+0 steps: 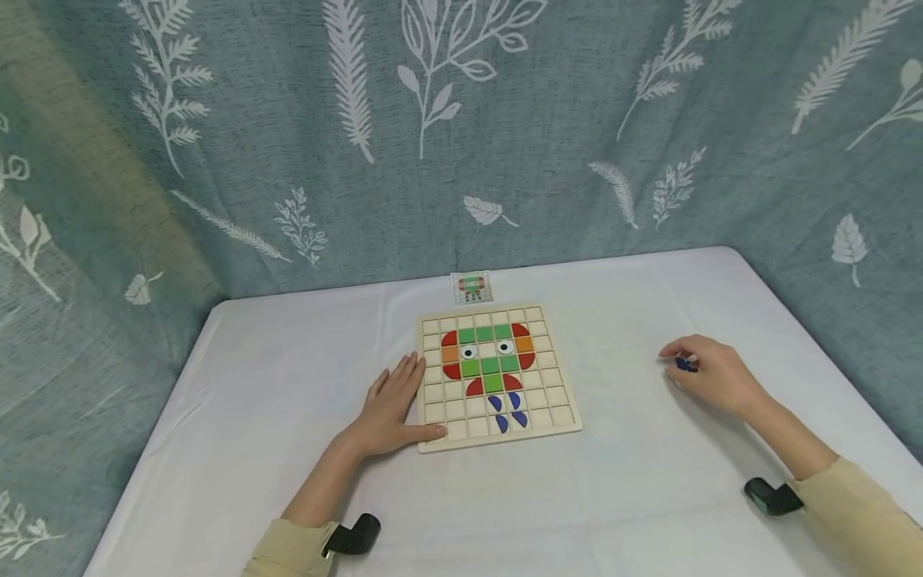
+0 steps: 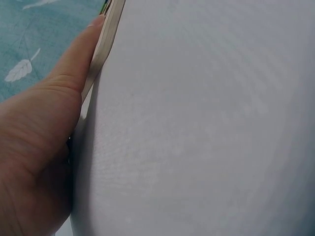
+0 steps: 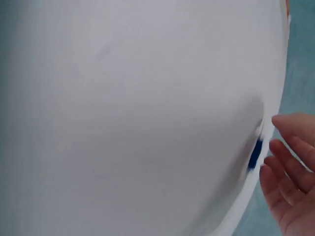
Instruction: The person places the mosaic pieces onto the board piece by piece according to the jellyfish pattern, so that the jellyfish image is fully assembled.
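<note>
A wooden grid board (image 1: 558, 394) lies on the table, with green squares (image 1: 490, 365), red rounded pieces, orange squares and two eye pieces laid in its cells. Several blue half-round pieces (image 1: 519, 419) sit near its lower edge. My left hand (image 1: 389, 409) rests at the board's left side, fingers straight along the edge and thumb (image 2: 74, 54) on the near corner. Off to the right, my right hand (image 1: 717, 375) hovers round a few dark blue pieces (image 1: 687, 365). In the right wrist view its bent fingers are spread apart beside the blue shape (image 3: 255, 154).
A small picture card (image 1: 472, 288) with a similar coloured figure lies behind the board. White cloth (image 1: 288, 385) covers the table, and a green leaf-patterned curtain (image 1: 548, 184) hangs along its back. Black wrist devices (image 1: 353, 535) sit at both sleeves.
</note>
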Tool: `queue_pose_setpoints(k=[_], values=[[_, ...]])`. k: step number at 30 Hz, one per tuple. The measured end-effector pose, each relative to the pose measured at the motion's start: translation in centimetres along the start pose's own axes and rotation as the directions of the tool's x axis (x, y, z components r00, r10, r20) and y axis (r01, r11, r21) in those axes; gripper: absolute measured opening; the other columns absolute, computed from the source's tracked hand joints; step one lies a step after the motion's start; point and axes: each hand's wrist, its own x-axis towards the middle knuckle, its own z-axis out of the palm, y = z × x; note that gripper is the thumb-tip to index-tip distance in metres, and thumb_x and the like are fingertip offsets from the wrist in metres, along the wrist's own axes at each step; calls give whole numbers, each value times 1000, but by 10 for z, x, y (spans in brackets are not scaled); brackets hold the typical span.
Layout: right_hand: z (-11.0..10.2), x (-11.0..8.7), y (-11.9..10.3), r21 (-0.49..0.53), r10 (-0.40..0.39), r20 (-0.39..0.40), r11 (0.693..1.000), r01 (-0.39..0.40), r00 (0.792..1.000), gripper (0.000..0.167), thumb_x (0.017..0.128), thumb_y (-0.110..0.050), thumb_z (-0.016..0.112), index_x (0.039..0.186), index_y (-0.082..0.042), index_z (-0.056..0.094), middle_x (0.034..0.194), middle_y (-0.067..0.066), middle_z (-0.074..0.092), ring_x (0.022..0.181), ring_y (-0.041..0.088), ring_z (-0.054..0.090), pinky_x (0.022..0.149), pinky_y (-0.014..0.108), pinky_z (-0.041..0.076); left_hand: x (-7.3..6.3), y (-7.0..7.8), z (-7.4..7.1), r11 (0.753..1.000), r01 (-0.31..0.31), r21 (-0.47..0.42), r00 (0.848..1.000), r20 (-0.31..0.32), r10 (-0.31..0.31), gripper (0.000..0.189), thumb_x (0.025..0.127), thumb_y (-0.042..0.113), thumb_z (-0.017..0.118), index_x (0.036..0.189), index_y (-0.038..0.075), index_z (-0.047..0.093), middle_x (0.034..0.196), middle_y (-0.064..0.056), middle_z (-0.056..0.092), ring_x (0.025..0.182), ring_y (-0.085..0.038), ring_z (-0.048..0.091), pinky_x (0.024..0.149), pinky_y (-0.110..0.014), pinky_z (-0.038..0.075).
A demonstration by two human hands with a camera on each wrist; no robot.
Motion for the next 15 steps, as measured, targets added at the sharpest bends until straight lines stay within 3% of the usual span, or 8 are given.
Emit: queue_pose_setpoints(k=[3,7,15], values=[[-7,-4,11,-7,17,14,1000,-17,1000,22,85,1,71,106,2,68,103,19,67,95,37,61,79,51,51,-1,0,0,1000,2,-4,1000,1,-2,110,82,54,72,155,-2,11,162,-17,7,149,-30,2,116,-53,-1],[-6,-3,16,-4,-24,11,1000,24,1000,21,83,4,72,103,1,69,97,16,68,89,34,63,75,47,53,-2,0,-1,1000,-1,-12,1000,-1,1,110,82,54,72,155,-2,11,162,-18,7,149,-31,2,116,-53,-1],[1,2,6,34,-14,15,999,14,1000,20,83,-4,76,102,-1,70,92,9,69,84,25,64,71,38,53,-1,-1,-1,1000,-19,-9,1000,3,19,109,82,52,72,155,-2,10,162,-17,6,149,-30,2,116,-52,-2]])
